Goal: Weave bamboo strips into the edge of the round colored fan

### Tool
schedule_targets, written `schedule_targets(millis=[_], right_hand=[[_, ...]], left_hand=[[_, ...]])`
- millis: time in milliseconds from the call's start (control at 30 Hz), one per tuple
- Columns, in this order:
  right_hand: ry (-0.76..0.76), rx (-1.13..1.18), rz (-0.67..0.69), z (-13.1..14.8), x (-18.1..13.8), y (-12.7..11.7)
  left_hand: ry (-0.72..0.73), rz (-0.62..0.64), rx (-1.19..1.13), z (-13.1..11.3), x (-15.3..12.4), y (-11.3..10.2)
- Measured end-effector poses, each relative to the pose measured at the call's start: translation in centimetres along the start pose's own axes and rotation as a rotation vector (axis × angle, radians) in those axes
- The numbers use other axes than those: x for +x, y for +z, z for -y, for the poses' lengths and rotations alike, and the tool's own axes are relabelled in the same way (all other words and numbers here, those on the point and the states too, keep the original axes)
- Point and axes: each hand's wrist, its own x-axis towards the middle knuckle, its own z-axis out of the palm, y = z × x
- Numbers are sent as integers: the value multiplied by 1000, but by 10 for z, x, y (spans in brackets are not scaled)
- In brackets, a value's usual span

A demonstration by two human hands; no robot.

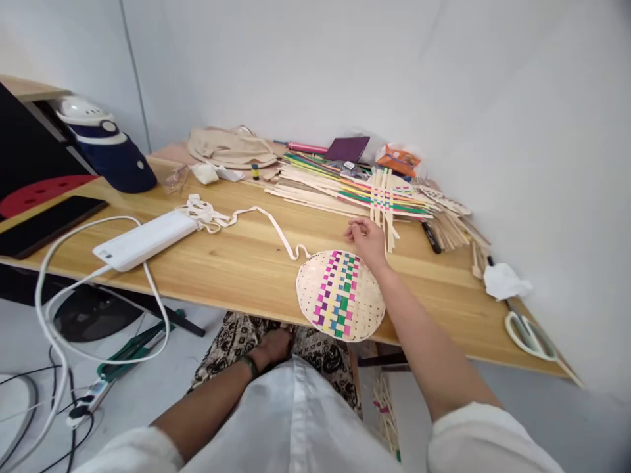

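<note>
The round woven mat lies at the table's near edge, its lower rim overhanging. Your right hand rests just beyond it, fingers curled together; whether they pinch anything, I cannot tell. The loose strips lie close behind. Your left hand sits in your lap under the edge, grip hidden. Bare wood opens left of the mat.
</note>
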Motion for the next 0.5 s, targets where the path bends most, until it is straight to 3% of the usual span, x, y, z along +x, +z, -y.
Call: schedule_targets(millis=[100, 200, 333, 400, 500], right_hand=[[-33, -27, 86, 6, 1, -7], [-42, -61, 44, -4, -8, -13], [23, -66, -47, -27, -22, -15], [55, -48, -40, -35, -23, -14], [100, -11, -7, -40, -19, -13]], left_hand=[[-7, 63, 32, 10, -14, -6], [-7, -2, 33, 12, -31, -20], [31, -57, -14, -15, -56, -49], [145, -49, -67, -39, -65, -64], [471, -236, -30, -75, -67, -86]])
